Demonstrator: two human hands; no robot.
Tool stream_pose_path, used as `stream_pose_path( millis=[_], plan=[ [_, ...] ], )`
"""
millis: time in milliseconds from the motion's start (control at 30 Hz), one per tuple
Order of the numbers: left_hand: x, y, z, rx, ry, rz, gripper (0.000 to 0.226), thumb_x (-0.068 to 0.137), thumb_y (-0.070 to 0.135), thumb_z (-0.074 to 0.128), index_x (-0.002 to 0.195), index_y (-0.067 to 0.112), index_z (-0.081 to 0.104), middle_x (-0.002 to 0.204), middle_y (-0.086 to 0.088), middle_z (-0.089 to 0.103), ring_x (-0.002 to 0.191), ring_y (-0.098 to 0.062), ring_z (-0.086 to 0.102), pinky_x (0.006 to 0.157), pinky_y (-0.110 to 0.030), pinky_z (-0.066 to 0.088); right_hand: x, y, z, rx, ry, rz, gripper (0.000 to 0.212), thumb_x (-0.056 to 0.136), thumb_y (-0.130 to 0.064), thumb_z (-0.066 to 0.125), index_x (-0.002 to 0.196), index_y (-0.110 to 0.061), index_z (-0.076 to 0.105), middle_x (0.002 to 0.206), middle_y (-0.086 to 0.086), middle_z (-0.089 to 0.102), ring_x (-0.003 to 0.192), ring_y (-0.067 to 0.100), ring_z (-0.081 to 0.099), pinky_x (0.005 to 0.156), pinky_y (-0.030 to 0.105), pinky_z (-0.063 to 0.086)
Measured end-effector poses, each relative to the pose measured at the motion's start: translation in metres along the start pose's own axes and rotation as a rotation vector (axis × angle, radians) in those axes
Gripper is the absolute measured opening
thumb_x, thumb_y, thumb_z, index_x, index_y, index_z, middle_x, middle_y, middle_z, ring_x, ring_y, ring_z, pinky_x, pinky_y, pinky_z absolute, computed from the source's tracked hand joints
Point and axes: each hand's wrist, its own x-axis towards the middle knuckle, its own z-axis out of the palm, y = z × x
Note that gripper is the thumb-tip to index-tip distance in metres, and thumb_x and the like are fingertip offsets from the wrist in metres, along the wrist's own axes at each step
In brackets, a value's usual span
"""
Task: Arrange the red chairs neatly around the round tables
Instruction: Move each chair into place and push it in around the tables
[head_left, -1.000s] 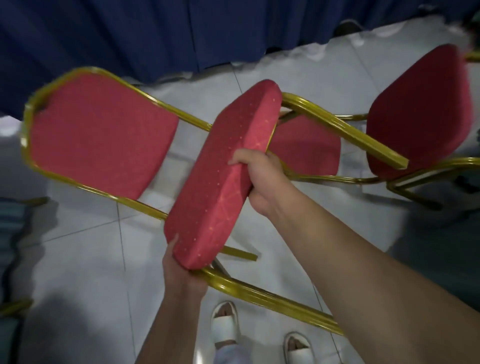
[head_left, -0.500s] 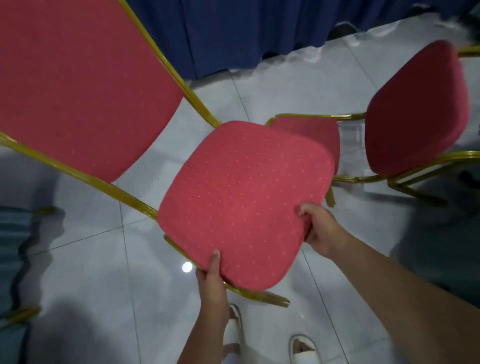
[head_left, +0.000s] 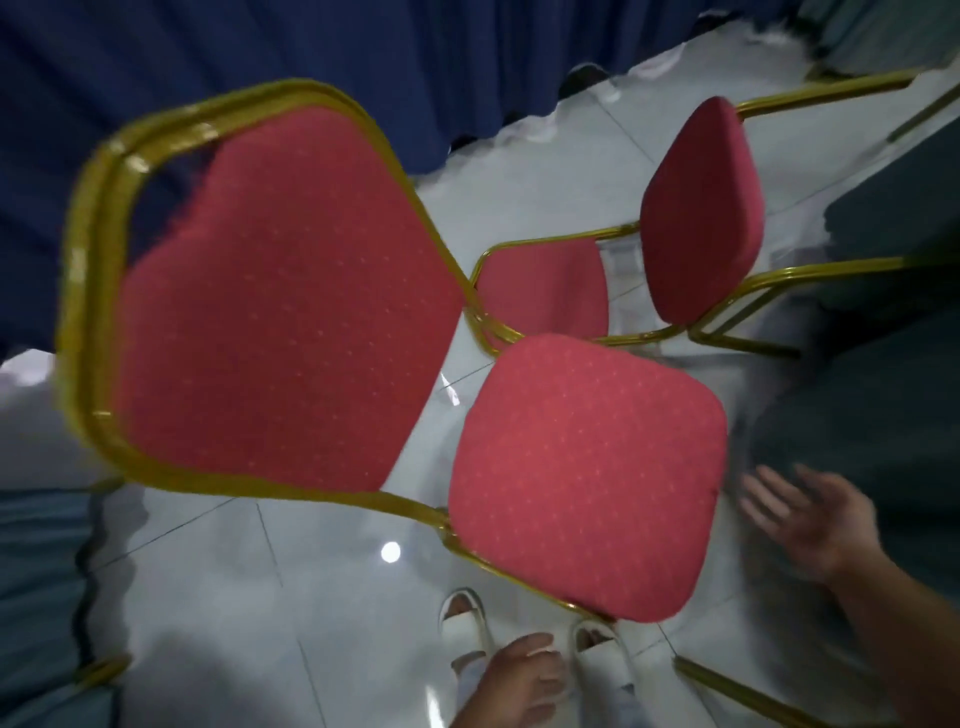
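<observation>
A red chair with a gold frame stands in front of me, its seat (head_left: 587, 473) facing up and its backrest (head_left: 280, 301) toward the blue cloth at upper left. My right hand (head_left: 810, 519) hovers just right of the seat with fingers spread, off the chair. My left hand (head_left: 524, 680) hangs below the seat's front edge, fingers loosely curled and holding nothing. A second red chair (head_left: 701, 208) lies tipped on the floor behind, seat on edge, its backrest (head_left: 545, 291) low.
A dark blue tablecloth (head_left: 260, 52) hangs along the top. Teal-covered furniture (head_left: 883, 364) fills the right side and teal cloth (head_left: 36, 571) the left edge. Another gold frame bar (head_left: 737, 691) lies at lower right. My white sandals (head_left: 467, 629) stand on the glossy white tiles.
The chair went from tilted in both hands to standing upright. Both hands have let go of the seat and drawn back, the right one outward to the right.
</observation>
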Motion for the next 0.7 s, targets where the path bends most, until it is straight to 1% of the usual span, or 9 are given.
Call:
stream_pose_path(
  millis=[67,133,200,267,333,400,500,600,700],
  plan=[
    [-0.030,-0.004,0.004,-0.151,0.039,0.000,0.026,0.095,0.037,0.056,0.084,0.014,0.061,0.063,-0.008,0.055,0.047,-0.018,0.052,0.049,-0.018,0.037,-0.024,-0.030,-0.028,-0.095,-0.036,-0.011,0.021,0.096,-0.026,0.045,0.112,-0.026,0.058,0.109,0.009,0.073,0.087,0.028,0.074,0.079,0.046,0.056],
    [-0.064,-0.009,0.007,-0.083,0.173,0.065,0.016,0.095,0.019,0.058,0.078,0.018,0.058,0.060,-0.005,0.053,0.046,-0.019,0.050,0.046,-0.019,0.036,-0.053,-0.044,-0.039,-0.267,-0.105,0.019,0.030,0.099,-0.026,0.043,0.128,-0.025,0.054,0.112,0.007,0.071,0.092,0.026,0.070,0.082,0.043,0.051],
    [-0.101,-0.006,0.013,0.010,0.277,0.126,0.015,0.096,0.013,0.057,0.081,0.014,0.061,0.070,-0.008,0.060,0.061,-0.024,0.057,0.054,-0.024,0.043,-0.094,-0.048,-0.027,-0.380,-0.198,0.022,0.033,0.102,-0.026,0.042,0.133,-0.022,0.051,0.116,0.006,0.064,0.094,0.026,0.063,0.086,0.043,0.045],
    [-0.136,-0.002,0.017,0.064,0.356,0.167,0.009,0.097,0.014,0.057,0.092,0.010,0.064,0.089,-0.015,0.065,0.082,-0.031,0.062,0.071,-0.032,0.048,-0.134,-0.049,-0.003,-0.439,-0.275,-0.026,0.032,0.103,-0.022,0.042,0.133,-0.017,0.051,0.114,0.006,0.062,0.093,0.025,0.061,0.087,0.043,0.044],
    [-0.164,0.011,0.018,0.087,0.383,0.247,0.011,0.099,0.014,0.055,0.103,0.008,0.064,0.104,-0.017,0.065,0.096,-0.034,0.062,0.081,-0.038,0.051,-0.173,-0.049,0.029,-0.433,-0.346,-0.089,0.029,0.103,-0.020,0.045,0.130,-0.014,0.054,0.120,0.008,0.062,0.097,0.025,0.064,0.088,0.044,0.047],
    [-0.184,0.036,0.019,0.074,0.403,0.387,0.020,0.100,0.015,0.053,0.117,0.007,0.060,0.114,-0.016,0.062,0.105,-0.035,0.061,0.090,-0.042,0.050,-0.207,-0.046,0.058,-0.421,-0.422,-0.147,0.021,0.101,-0.020,0.050,0.119,-0.018,0.061,0.121,0.006,0.066,0.099,0.023,0.067,0.082,0.039,0.050],
    [-0.212,0.069,0.016,-0.067,0.455,0.599,0.027,0.101,0.013,0.051,0.128,0.009,0.055,0.117,-0.014,0.062,0.105,-0.030,0.062,0.093,-0.041,0.050,-0.258,-0.039,0.097,-0.411,-0.537,-0.220,0.013,0.096,-0.018,0.055,0.100,-0.023,0.066,0.110,0.005,0.069,0.095,0.022,0.067,0.074,0.033,0.048],
    [-0.239,0.091,0.004,-0.145,0.439,0.760,0.027,0.100,0.011,0.051,0.126,0.013,0.059,0.114,-0.011,0.068,0.105,-0.027,0.065,0.097,-0.042,0.052,-0.302,-0.029,0.128,-0.460,-0.592,-0.285,0.016,0.094,-0.017,0.059,0.107,-0.020,0.068,0.110,0.004,0.069,0.098,0.022,0.069,0.079,0.037,0.050],
    [-0.257,0.110,-0.017,-0.096,0.355,0.797,0.020,0.101,0.014,0.053,0.114,0.016,0.067,0.113,-0.009,0.071,0.105,-0.027,0.068,0.093,-0.041,0.054,-0.341,-0.016,0.153,-0.459,-0.603,-0.360,0.018,0.095,-0.018,0.059,0.111,-0.018,0.068,0.107,0.000,0.068,0.102,0.020,0.068,0.082,0.035,0.051]
  ],
)
